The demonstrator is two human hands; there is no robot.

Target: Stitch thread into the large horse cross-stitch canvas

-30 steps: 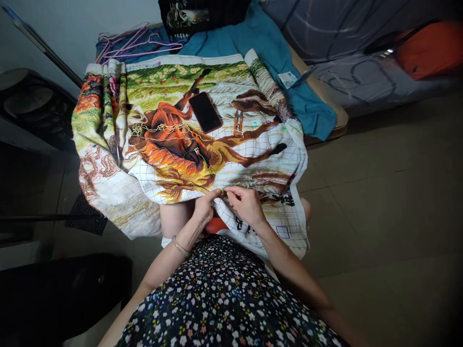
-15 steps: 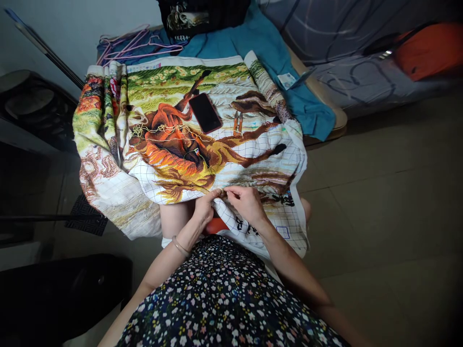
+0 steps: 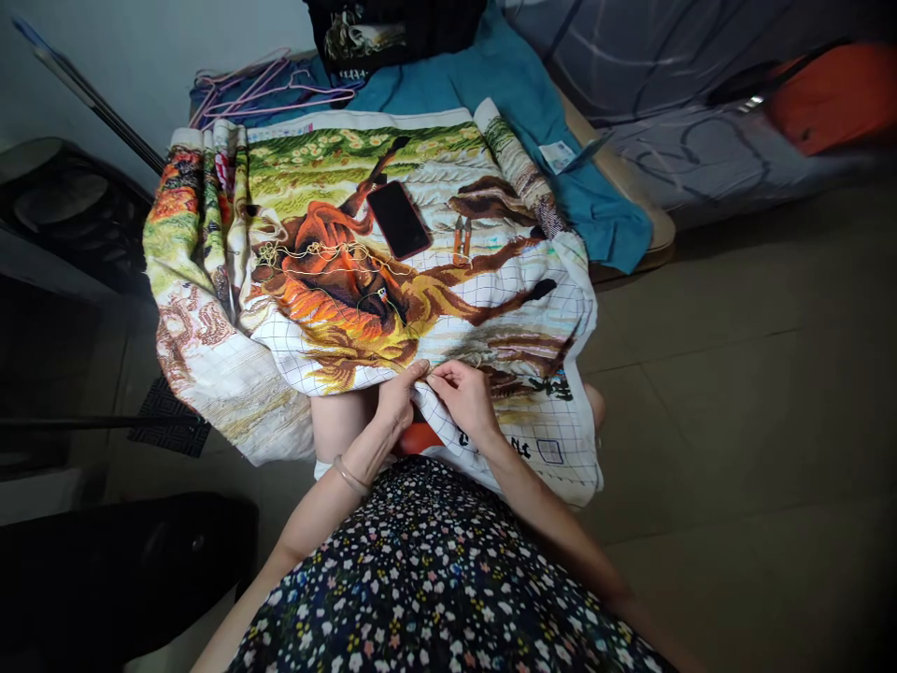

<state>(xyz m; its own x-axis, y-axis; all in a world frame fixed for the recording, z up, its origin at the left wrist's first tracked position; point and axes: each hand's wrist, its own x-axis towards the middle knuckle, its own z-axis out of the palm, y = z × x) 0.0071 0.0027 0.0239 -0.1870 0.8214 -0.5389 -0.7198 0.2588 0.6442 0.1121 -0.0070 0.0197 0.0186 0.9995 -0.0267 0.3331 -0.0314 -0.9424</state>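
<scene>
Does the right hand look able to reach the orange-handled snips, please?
Probably yes: the snips lie uncovered on the fabric beyond the right hand, with only fabric between, though its fingers are pinched together just now.

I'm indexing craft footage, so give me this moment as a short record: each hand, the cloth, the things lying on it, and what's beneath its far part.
Left hand: grips the patterned cloth at its near fold
Right hand: fingers pinched together beside the left thumb; anything between them is too small to tell
Lying on cloth: phone, orange-handled snips, loose yellow thread
Beneath far part: teal sheet
</scene>
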